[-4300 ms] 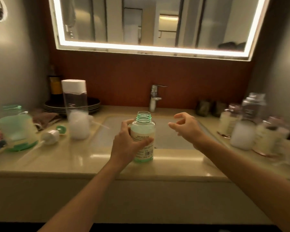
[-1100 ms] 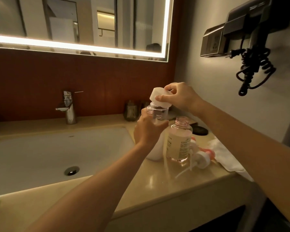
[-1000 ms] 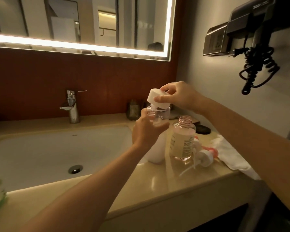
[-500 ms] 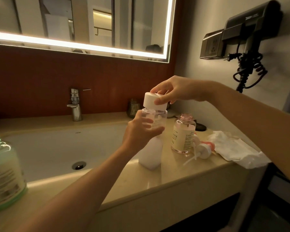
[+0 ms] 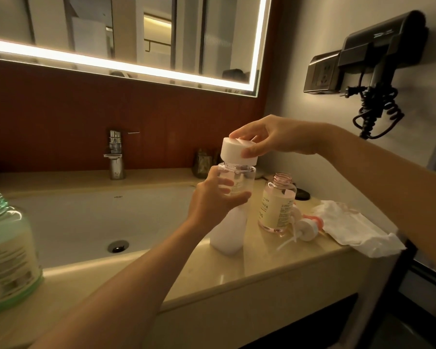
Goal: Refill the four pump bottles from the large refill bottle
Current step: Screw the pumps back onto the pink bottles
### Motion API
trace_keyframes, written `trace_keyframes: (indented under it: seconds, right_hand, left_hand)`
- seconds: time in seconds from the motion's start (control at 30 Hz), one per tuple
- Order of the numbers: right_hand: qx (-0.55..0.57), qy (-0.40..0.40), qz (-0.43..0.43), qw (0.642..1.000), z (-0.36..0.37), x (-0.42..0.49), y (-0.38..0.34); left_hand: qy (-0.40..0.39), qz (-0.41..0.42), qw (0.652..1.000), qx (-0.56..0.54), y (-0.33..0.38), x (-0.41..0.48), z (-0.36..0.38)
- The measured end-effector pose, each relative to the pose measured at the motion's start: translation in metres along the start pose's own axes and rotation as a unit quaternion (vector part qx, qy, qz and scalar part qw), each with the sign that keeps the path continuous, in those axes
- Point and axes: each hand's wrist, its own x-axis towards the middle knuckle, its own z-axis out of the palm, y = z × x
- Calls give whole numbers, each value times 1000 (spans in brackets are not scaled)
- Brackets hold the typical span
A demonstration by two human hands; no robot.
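Note:
The tall clear refill bottle stands on the counter right of the sink, white liquid filling its lower part. My left hand grips its upper body. My right hand holds the white cap from above, seated on the bottle's neck. Just right of it stands an open pink pump bottle with cream liquid, its pump head lying on the counter beside it. An open green bottle stands at the far left.
The sink basin and faucet lie left of the bottles. A crumpled white tissue lies at the counter's right edge. A wall hair dryer hangs at right. Small dark jars stand by the back wall.
My view turned from the green bottle to the right side of the counter. Over the last second my right hand brought the tilted white cap down level onto the refill bottle's neck.

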Motion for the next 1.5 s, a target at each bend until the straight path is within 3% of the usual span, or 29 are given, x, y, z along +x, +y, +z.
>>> trace_keyframes:
  seconds: [0.6, 0.8, 0.97, 1.07, 1.13, 1.27, 1.5]
  right_hand:
    - [-23, -11, 8, 1000, -1, 2, -5]
    - [-54, 28, 28, 998, 4, 4, -10]
    - [-125, 106, 45, 985, 18, 4, -14]
    - [-137, 73, 58, 986, 17, 2, -16]
    - [-85, 53, 66, 993, 11, 1, -18]
    - [-46, 12, 29, 998, 7, -2, -19]
    - [-160, 121, 0, 980, 29, 4, -17]
  left_hand:
    - [-2, 4, 1000, 0, 2, -1, -1]
    - [0, 5, 1000, -2, 2, -1, -1]
    - [0, 6, 1000, -1, 2, -2, -1]
    - [1, 7, 1000, -1, 2, -2, -1]
    - [0, 6, 1000, -2, 2, -2, -1]
    - [0, 5, 1000, -3, 2, -2, -1]
    - [4, 7, 1000, 1, 2, -3, -1]
